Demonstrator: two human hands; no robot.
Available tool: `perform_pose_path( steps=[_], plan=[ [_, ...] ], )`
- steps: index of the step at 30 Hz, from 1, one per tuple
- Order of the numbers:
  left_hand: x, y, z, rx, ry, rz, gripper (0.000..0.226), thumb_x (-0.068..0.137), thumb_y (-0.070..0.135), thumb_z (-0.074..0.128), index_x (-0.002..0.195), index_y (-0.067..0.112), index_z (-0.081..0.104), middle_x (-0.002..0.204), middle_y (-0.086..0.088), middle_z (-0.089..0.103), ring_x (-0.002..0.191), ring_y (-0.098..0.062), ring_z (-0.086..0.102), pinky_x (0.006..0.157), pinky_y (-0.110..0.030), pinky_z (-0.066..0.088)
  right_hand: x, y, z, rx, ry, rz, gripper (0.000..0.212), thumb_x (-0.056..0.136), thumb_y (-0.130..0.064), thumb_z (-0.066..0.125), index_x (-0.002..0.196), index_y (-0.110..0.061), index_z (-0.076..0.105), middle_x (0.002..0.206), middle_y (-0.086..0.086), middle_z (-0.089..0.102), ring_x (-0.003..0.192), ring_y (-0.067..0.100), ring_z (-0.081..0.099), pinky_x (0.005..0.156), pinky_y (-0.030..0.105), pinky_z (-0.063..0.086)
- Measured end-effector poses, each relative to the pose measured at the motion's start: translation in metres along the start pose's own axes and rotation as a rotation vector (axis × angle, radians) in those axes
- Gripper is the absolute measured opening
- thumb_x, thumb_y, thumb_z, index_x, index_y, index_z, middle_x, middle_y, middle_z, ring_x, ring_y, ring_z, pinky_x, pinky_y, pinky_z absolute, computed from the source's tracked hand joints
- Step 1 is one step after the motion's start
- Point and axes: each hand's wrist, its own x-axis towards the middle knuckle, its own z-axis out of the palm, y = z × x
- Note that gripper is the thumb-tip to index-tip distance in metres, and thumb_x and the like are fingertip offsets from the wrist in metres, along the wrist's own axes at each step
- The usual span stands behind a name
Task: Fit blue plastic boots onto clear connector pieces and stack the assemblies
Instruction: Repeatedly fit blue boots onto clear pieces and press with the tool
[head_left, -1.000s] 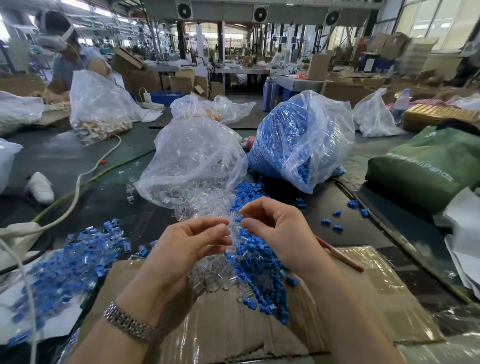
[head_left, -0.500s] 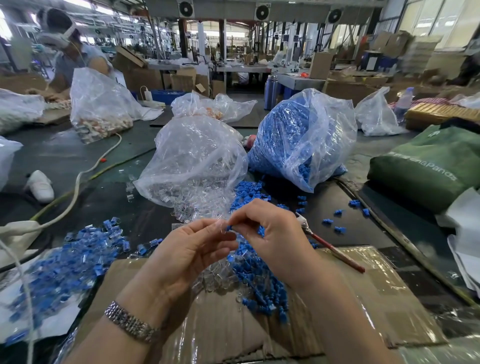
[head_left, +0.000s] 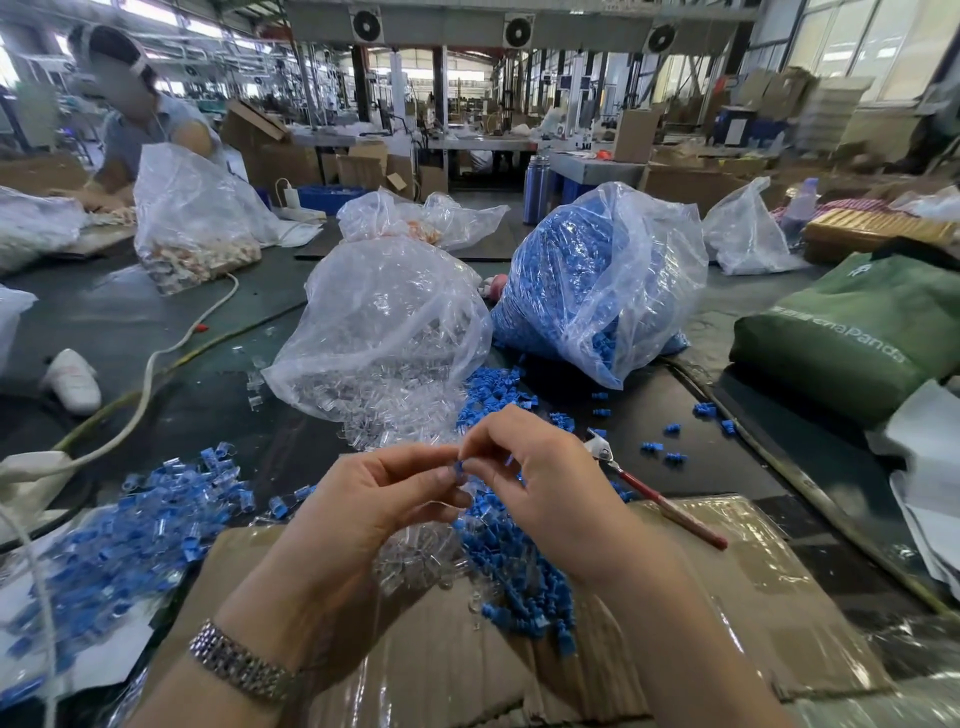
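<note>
Over the cardboard sheet (head_left: 701, 613), the left hand (head_left: 363, 512) and right hand (head_left: 540, 483) have closed together since a second ago, fingertips now pinching one blue boot (head_left: 458, 466) between them; the clear connector piece is too small to make out, so fitting seems underway. Left of the cardboard lies the finished pile (head_left: 140, 525). Beyond it sit the clear-parts bag (head_left: 384, 327) and blue-boot bag (head_left: 597, 270) on the tabletop (head_left: 119, 322).

Factory floor: parts bags (head_left: 597, 275), cartons (head_left: 636, 135), workbenches (head_left: 483, 143).
</note>
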Motion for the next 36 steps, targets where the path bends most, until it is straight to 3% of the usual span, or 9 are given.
perform_pose_path(
  steps=[5,13,23,25,27,30,32,34,36],
  plan=[
    [0.001,0.0,-0.001,0.053,0.024,0.023,0.02,0.08,0.014,0.073,0.097,0.012,0.081,0.093,-0.022,0.076,0.087,-0.03,0.076,0.076,-0.026,0.06,-0.001,0.0,0.0,-0.015,-0.033,0.002,0.007,0.098,-0.014,0.065,0.094,-0.02,0.064,0.089,-0.008,0.058,0.086,0.012,0.055,0.079,0.038,0.049],
    [0.002,-0.003,-0.001,0.02,-0.029,0.027,0.027,0.076,0.023,0.078,0.1,0.013,0.081,0.096,-0.023,0.076,0.091,-0.033,0.075,0.079,-0.029,0.06,-0.002,0.004,-0.008,0.127,-0.045,0.072,0.007,0.096,-0.016,0.071,0.095,-0.022,0.07,0.086,-0.011,0.069,0.085,0.009,0.064,0.08,0.03,0.054],
    [0.001,-0.002,0.0,0.055,-0.015,0.07,0.021,0.081,0.012,0.073,0.101,0.012,0.081,0.096,-0.02,0.077,0.089,-0.03,0.076,0.076,-0.026,0.06,-0.002,0.001,-0.013,0.154,-0.075,0.123,0.009,0.096,-0.022,0.071,0.1,-0.029,0.067,0.089,-0.012,0.068,0.089,0.007,0.065,0.078,0.019,0.049],
    [0.0,-0.003,0.0,0.031,-0.004,0.079,0.022,0.081,0.012,0.074,0.102,0.011,0.08,0.098,-0.02,0.077,0.089,-0.031,0.076,0.076,-0.026,0.06,-0.002,0.009,-0.02,0.088,0.028,0.235,0.012,0.095,-0.03,0.07,0.106,-0.031,0.065,0.093,-0.013,0.067,0.09,0.004,0.063,0.077,0.016,0.047],
    [0.0,-0.003,-0.001,0.023,-0.001,0.092,0.021,0.081,0.01,0.074,0.102,0.01,0.08,0.099,-0.021,0.076,0.09,-0.032,0.076,0.076,-0.027,0.06,-0.002,0.024,-0.029,-0.223,0.053,0.488,0.032,0.095,-0.043,0.066,0.122,-0.026,0.06,0.114,-0.009,0.062,0.107,0.01,0.058,0.091,0.028,0.048],
    [0.002,-0.003,-0.002,-0.001,0.005,0.11,0.019,0.081,0.008,0.073,0.099,0.007,0.079,0.099,-0.023,0.075,0.091,-0.034,0.075,0.076,-0.028,0.06,-0.006,0.043,-0.037,-0.568,-0.188,0.933,0.067,0.091,-0.056,0.066,0.138,-0.012,0.048,0.14,0.013,0.047,0.131,0.033,0.044,0.107,0.049,0.043],
    [0.002,-0.003,-0.003,-0.017,0.016,0.113,0.017,0.08,0.009,0.074,0.097,0.009,0.079,0.1,-0.022,0.076,0.092,-0.034,0.075,0.076,-0.028,0.06,-0.008,0.05,-0.038,-0.577,-0.266,1.008,0.06,0.09,-0.054,0.069,0.128,-0.01,0.053,0.135,0.015,0.052,0.126,0.036,0.048,0.104,0.05,0.046],
    [0.002,-0.004,-0.004,-0.039,0.023,0.115,0.018,0.081,0.011,0.075,0.098,0.011,0.079,0.102,-0.021,0.076,0.094,-0.033,0.075,0.076,-0.027,0.06,-0.009,0.053,-0.036,-0.575,-0.252,0.977,0.037,0.091,-0.045,0.068,0.103,-0.012,0.056,0.12,0.013,0.058,0.114,0.035,0.053,0.098,0.048,0.05],
    [0.003,-0.004,-0.006,-0.071,0.033,0.111,0.018,0.082,0.012,0.074,0.099,0.011,0.079,0.105,-0.021,0.075,0.094,-0.034,0.075,0.076,-0.027,0.06,-0.008,0.054,-0.035,-0.561,-0.22,0.949,0.028,0.092,-0.035,0.065,0.081,-0.014,0.05,0.105,0.013,0.06,0.102,0.034,0.056,0.085,0.04,0.051]
  ],
)
